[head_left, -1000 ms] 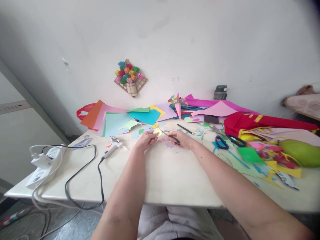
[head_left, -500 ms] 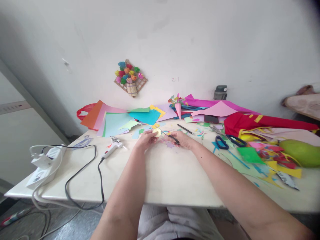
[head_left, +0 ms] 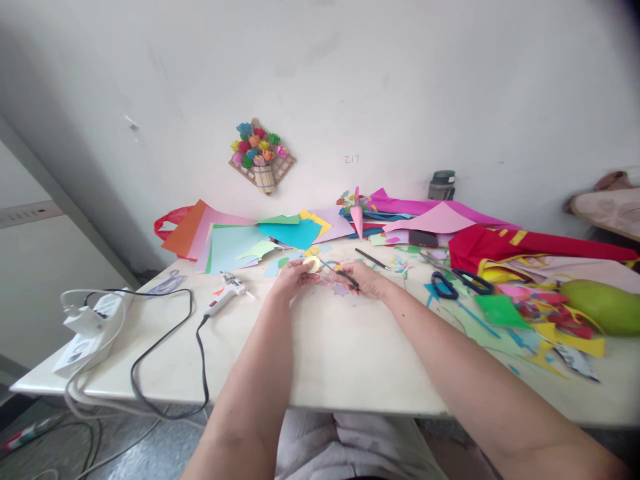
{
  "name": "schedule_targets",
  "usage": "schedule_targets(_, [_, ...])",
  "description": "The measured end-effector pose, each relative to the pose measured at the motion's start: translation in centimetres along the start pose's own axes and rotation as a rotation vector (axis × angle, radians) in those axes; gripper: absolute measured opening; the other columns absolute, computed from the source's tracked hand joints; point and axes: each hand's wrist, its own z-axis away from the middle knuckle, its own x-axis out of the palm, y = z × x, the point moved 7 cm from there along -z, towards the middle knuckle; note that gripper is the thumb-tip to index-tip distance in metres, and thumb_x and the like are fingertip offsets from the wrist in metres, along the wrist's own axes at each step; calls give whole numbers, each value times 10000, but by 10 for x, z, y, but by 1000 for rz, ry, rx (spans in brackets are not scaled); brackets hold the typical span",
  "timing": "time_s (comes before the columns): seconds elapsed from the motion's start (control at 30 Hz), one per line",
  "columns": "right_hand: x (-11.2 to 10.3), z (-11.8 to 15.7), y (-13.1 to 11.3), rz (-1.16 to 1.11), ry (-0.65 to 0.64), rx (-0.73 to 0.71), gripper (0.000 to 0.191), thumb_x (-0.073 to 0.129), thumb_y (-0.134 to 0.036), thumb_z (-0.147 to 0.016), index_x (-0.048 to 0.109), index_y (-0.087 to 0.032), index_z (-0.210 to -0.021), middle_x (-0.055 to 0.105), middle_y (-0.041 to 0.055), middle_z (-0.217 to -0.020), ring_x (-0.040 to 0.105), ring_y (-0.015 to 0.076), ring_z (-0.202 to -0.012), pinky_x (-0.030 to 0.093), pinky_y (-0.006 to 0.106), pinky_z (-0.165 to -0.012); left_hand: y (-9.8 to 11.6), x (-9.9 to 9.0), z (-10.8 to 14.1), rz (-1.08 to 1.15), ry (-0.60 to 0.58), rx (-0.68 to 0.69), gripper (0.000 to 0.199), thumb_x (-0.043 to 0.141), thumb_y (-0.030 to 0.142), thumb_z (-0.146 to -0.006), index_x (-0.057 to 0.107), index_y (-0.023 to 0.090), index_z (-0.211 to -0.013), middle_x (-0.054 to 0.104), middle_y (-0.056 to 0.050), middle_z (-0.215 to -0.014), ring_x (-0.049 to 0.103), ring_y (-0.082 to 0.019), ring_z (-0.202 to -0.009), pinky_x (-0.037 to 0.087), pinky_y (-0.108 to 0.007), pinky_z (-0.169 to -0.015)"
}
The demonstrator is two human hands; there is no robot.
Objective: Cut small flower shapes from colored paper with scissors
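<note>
My left hand [head_left: 293, 277] pinches a small pale yellow piece of paper [head_left: 313, 265] over the middle of the table. Just right of it, my right hand [head_left: 364, 280] is closed round a pair of dark-handled scissors [head_left: 347, 277]. Their blades point left toward the yellow paper; whether they touch it I cannot tell. Coloured paper scraps lie beneath and around both hands, among them a lilac piece [head_left: 341, 289]. Behind the right hand rests a black pen or pencil [head_left: 372, 259].
To the left lie a hot glue gun [head_left: 225, 297] with its cable and a power strip [head_left: 95, 333]. Coloured paper sheets [head_left: 235, 247] line the wall. At right are blue-handled scissors [head_left: 463, 283], scraps, a green mango-like fruit [head_left: 595, 305] and red cloth [head_left: 500, 250].
The yellow paper has turned or shifted slightly left in my left hand's fingers. My right hand and the scissors stay almost where they were.
</note>
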Motion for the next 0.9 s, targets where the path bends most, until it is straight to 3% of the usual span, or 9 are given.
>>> schedule_targets(0.53, [2,2,0,-28,21,13,299,705,-412,-719,558,-160,-651,432,-64,-433,364,58,-351,281,190,-327,-4,13,2,6,-90,-64,125,731,145,-765,619,89,-764,695,-81,-639,669,-155,-510,563,-233,-532])
schedule_targets(0.9, [1,0,-2,-29,21,-23,293,707,-388,-696,542,-162,-610,425,-63,-419,339,56,-348,267,197,-329,-2,9,3,22,-38,-61,130,717,137,-779,593,101,-765,711,-106,-685,685,-164,-536,560,-227,-538])
